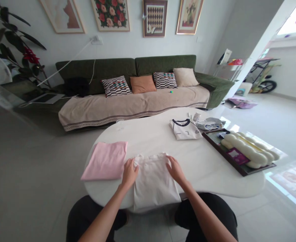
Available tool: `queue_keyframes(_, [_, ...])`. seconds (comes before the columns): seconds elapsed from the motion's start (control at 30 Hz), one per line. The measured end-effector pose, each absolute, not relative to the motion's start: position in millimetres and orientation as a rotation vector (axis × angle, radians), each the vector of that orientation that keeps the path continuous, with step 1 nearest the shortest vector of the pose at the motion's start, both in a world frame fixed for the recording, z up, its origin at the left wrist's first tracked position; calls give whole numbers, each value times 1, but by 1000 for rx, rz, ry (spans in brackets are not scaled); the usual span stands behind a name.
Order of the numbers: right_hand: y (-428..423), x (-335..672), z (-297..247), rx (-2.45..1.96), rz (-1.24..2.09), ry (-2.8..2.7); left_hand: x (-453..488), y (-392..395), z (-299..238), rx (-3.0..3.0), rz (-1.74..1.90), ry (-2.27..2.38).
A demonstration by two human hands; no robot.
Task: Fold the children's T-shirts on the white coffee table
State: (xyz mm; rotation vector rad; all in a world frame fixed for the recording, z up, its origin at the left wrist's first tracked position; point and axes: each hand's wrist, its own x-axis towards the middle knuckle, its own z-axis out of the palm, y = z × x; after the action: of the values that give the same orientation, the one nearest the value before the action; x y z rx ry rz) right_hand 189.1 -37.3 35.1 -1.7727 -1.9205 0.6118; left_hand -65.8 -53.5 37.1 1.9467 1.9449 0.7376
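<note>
A white garment (154,181) lies in front of me on the table, a gathered band along its far edge and its near end hanging over the table's front edge. My left hand (130,172) grips its far left corner, with the thumb on the cloth. At the far right corner, my right hand (175,169) has its fingers closed on the band's end. To the left lies a folded pink garment (107,161), apart from my left hand. Farther back on the right is a folded white shirt (185,130) with a dark collar.
The white rounded table (148,134) stands between my knees and a green sofa (163,64) with cushions. On its right side are a dark-rimmed tray (223,156) bearing a cream puffy item (250,149), and a crumpled plastic bag (210,123) behind it.
</note>
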Motion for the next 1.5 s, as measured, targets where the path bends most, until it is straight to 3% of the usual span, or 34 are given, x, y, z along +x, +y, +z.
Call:
queue_keyframes(0.33, [-12,189,28,-2033,792,-1580,-73,-38,31,1273,734,2059])
queue_keyframes(0.57, [5,178,41,-1964,1042,-1428,-67,-24,46,1057,827,1786])
queue_keyframes(0.87, [15,209,151,-1281,1189,-1423,-88,-23,173,1260,1175,1223])
queue_keyframes(0.97, [4,226,154,-1049,1186,-1401,-81,-51,189,1585,1175,1164])
queue_keyframes(1.07, [-8,244,124,-1191,1127,-1419,-67,-81,169,1832,897,1128])
queue_keyframes(1.23, [-36,254,75,-1864,640,-1507,-58,-83,110,2042,480,1171])
queue_keyframes(1.5, [-108,122,49,-1551,473,-2271,-48,-22,62,2083,328,1857])
